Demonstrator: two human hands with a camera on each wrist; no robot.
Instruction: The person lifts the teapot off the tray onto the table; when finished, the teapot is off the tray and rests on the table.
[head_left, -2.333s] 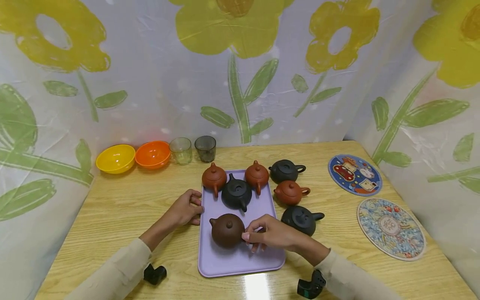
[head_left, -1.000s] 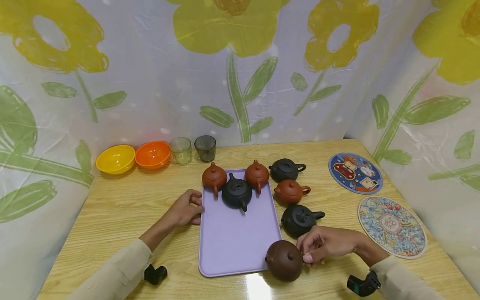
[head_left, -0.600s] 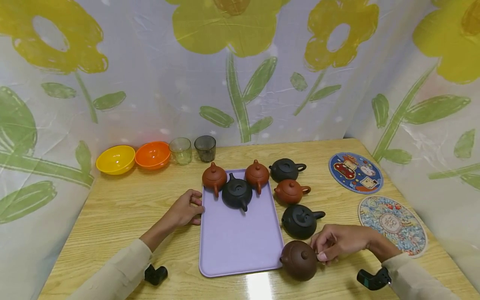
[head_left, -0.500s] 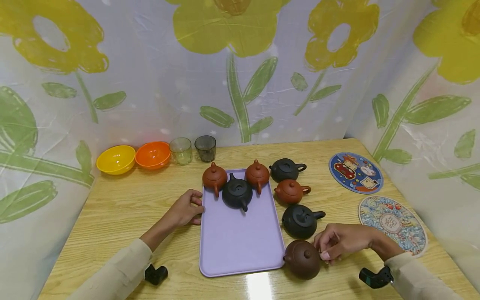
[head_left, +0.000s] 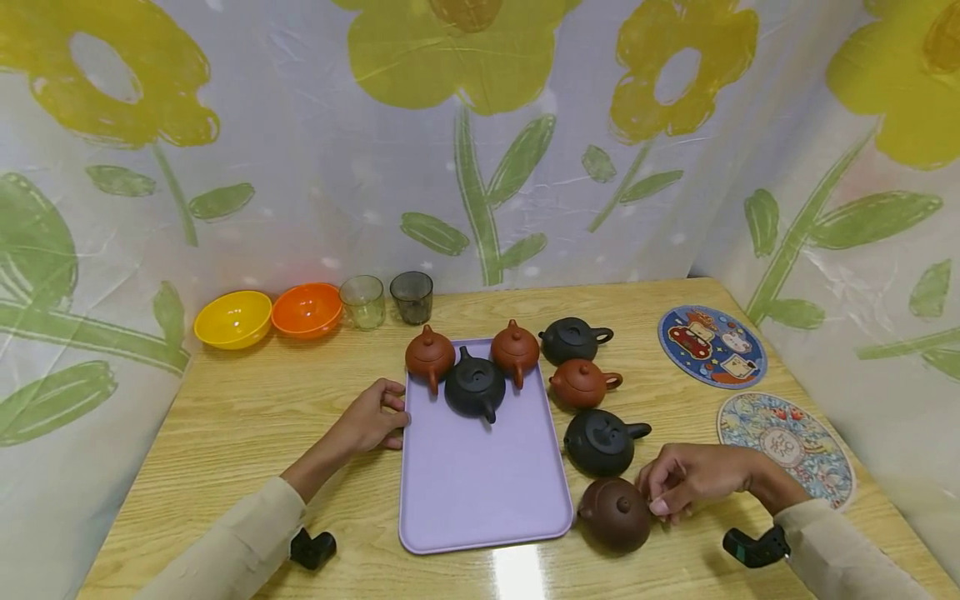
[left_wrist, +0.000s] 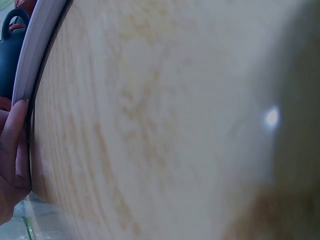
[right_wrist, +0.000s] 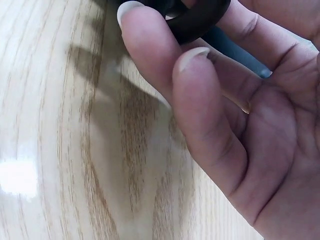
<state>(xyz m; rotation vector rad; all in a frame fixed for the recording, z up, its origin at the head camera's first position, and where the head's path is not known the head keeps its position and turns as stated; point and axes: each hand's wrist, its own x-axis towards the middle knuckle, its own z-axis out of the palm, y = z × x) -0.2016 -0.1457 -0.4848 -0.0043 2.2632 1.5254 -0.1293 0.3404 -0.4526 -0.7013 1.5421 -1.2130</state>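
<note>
In the head view, my right hand (head_left: pixel 693 479) pinches the handle of a dark brown teapot (head_left: pixel 617 517), just right of the tray's near right corner. The right wrist view has the dark handle (right_wrist: pixel 200 20) looped through the curled fingers; the teapot's body is mostly out of sight there. My left hand (head_left: pixel 371 418) grips the left rim of a lilac tray (head_left: pixel 483 483), fingertips at the edge. Two red-brown teapots (head_left: pixel 430 357) and a black teapot (head_left: pixel 475 385) stand at the tray's far end.
Right of the tray, a black teapot (head_left: pixel 573 340), a red-brown teapot (head_left: pixel 581 383) and another black teapot (head_left: pixel 600 443) form a column. Two round mats (head_left: pixel 712 346) lie farther right. Yellow bowl (head_left: pixel 234 320), orange bowl (head_left: pixel 307 311) and two glasses (head_left: pixel 412 297) stand at the back left.
My right hand has carried the brown teapot from the tray's near half rightward past its right edge, below the black teapot. My left hand has stayed at the tray's rim.
</note>
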